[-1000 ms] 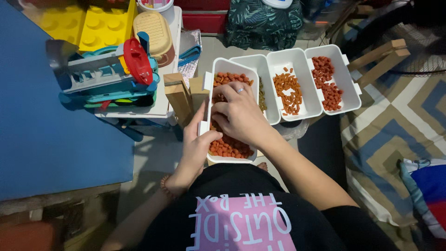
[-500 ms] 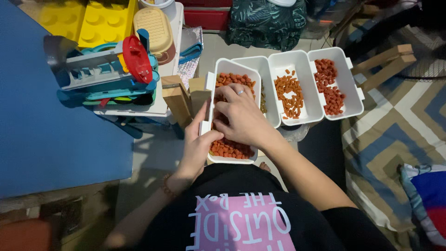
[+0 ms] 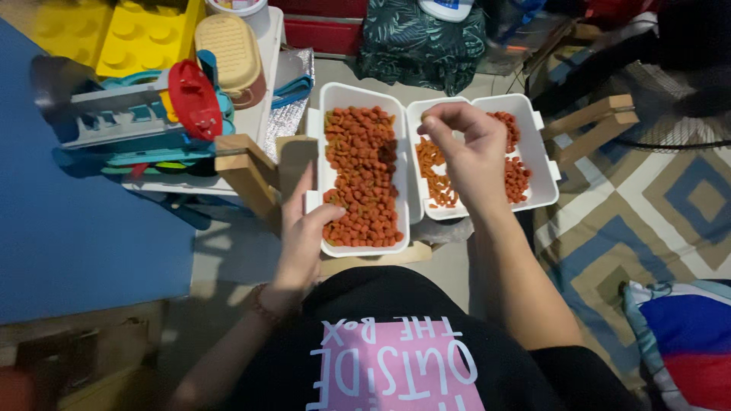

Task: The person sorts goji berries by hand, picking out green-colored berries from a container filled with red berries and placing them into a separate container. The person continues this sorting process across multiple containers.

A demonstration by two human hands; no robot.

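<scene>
The left hand (image 3: 304, 228) has its grip closed on the left rim of the white tray (image 3: 364, 247), which is full of red pellets (image 3: 362, 175). Just right of that tray, the right hand (image 3: 472, 152) hovers over the orange-pellet box (image 3: 435, 209), its grip pinched narrow on something too small to tell. A wooden block (image 3: 247, 171) stands just left of the tray.

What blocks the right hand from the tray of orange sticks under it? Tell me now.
Nothing visible does. The right hand hovers with fingertips pinched directly above the white tray of orange sticks, open air between them. The big tray of red pellets sits beside it to the left, steadied by the left hand, not in the path.
</scene>
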